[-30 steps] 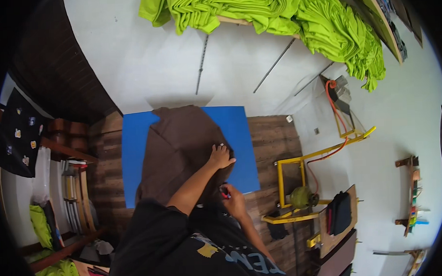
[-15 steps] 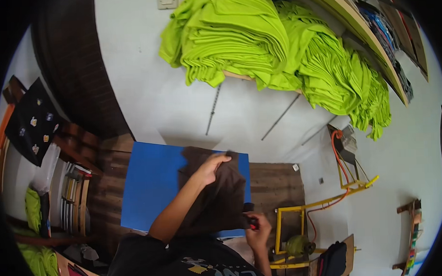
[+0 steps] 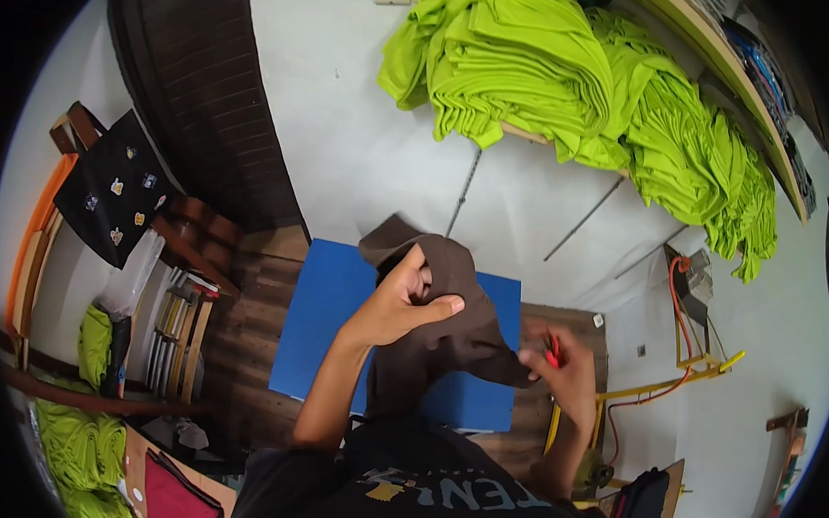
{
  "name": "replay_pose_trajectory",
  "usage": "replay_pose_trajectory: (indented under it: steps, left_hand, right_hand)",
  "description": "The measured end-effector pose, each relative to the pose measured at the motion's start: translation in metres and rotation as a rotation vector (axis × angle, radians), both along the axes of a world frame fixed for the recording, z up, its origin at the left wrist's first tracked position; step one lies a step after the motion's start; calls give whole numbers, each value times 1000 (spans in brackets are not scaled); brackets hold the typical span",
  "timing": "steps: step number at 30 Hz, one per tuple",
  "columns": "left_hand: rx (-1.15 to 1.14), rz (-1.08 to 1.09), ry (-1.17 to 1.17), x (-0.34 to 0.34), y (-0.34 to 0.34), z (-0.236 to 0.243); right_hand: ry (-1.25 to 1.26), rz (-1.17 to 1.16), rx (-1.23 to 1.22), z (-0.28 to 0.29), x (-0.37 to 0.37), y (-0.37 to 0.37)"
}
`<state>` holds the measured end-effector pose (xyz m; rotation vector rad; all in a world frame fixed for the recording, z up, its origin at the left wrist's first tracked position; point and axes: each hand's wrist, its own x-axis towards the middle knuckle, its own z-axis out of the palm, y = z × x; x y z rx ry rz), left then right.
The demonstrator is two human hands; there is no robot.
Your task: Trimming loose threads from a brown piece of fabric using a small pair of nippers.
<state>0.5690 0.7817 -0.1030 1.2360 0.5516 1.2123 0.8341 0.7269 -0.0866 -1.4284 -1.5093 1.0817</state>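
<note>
A dark brown piece of cloth point(image 3: 461, 276), like a garment, is lifted and bunched above the blue tabletop point(image 3: 320, 308). My left hand point(image 3: 402, 300) is closed on its upper part, thumb lying across the front and fingers curled into the fabric. Past the table's right edge, my right hand point(image 3: 569, 368) is closed around a small red tool point(image 3: 553, 350), mostly hidden by the fingers and blurred. The thumb and fingertips of that hand also meet a drawn-out corner of the cloth; whether they pinch it is hard to see.
Piles of lime-green garments point(image 3: 517, 64) lie on a wall shelf above the table. A yellow metal frame point(image 3: 656, 387) with an orange hose stands to the right. On the left are a black bag point(image 3: 115, 192) and a rack of frames point(image 3: 175, 331); more green cloth point(image 3: 78, 435) lies below.
The brown cloth has been raised and turned, leaving more blue tabletop showing at the front. My right hand has moved up and outward with the red tool. The view has shifted left.
</note>
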Motion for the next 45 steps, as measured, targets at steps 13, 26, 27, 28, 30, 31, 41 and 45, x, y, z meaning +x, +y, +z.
replay_pose_trajectory:
  steps: [13,26,27,28,30,31,41,45]
  left_hand:
    - [-393,-253,-346,-57,-6,-139]
    - [-89,-214,845,-142,2,-244]
    - [-75,-208,839,-148,-14,-247]
    - [-61,-203,831,-161,-18,-250]
    - [-51,-171,822,-172,-10,-241]
    - [-43,-157,813,-178,13,-227]
    - [-20,-35,781,-234,-55,-259]
    - [-27,26,778,-226,-136,-300]
  right_hand:
    - [-177,141,455,-79,-137,53]
    - [70,656,340,-93,-306,-61]
    - [119,686,289,-85,-308,-67]
    - [166,714,238,-76,-310,-72]
    - [209,734,341,-70,-314,-73]
    - [264,718,340,-68,-316,-72]
    - [-81,594,309,-74,-309,-68]
    - [-155,390,219,-77,-308,-63]
